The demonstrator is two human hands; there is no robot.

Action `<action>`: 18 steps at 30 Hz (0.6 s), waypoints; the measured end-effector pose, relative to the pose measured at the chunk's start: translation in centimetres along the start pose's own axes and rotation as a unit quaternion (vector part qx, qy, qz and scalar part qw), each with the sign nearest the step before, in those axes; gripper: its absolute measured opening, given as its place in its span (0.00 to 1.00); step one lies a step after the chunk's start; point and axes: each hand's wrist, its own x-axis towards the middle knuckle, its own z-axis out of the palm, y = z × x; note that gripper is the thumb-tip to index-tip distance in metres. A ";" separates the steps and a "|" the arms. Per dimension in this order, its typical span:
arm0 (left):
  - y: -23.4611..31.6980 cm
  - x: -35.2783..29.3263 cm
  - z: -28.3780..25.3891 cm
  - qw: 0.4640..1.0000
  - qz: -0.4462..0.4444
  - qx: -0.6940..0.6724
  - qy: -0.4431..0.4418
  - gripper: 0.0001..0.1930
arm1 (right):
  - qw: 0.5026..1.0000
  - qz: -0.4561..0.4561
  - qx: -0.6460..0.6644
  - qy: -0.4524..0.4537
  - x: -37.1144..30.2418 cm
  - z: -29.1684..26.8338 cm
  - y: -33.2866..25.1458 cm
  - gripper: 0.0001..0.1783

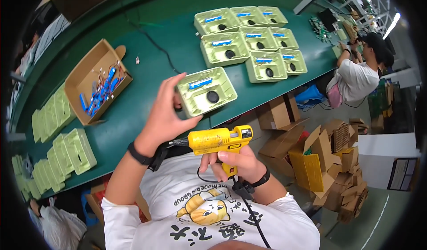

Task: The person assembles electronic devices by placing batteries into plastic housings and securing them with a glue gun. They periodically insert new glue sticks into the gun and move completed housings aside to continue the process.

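My left hand [165, 112] grips the left side of a pale green plastic housing [194, 102], thumb at its near edge and fingers along the far left corner. Inside that housing lie a blue cylindrical battery [200, 83] and a round black part [212, 97]. My right hand [243, 163] is closed round the handle of a yellow hot glue gun [209, 141], held level in front of my chest. Its nozzle points left, close by my left wrist and apart from the housing. A black cord hangs from the gun's handle.
Several similar housings [224, 56] with batteries stand in rows farther back on the green table [147, 85]. At left are a cardboard box [76, 90] of wired blue batteries and stacked housings [80, 150]. Cartons [307, 170] lie right of the table; a person [356, 78] works beyond.
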 end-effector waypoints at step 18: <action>0.1 -3.7 -2.7 0.973 0.145 0.176 0.032 0.28 | 0.987 -0.126 -0.024 0.093 -0.9 -6.9 2.8 0.18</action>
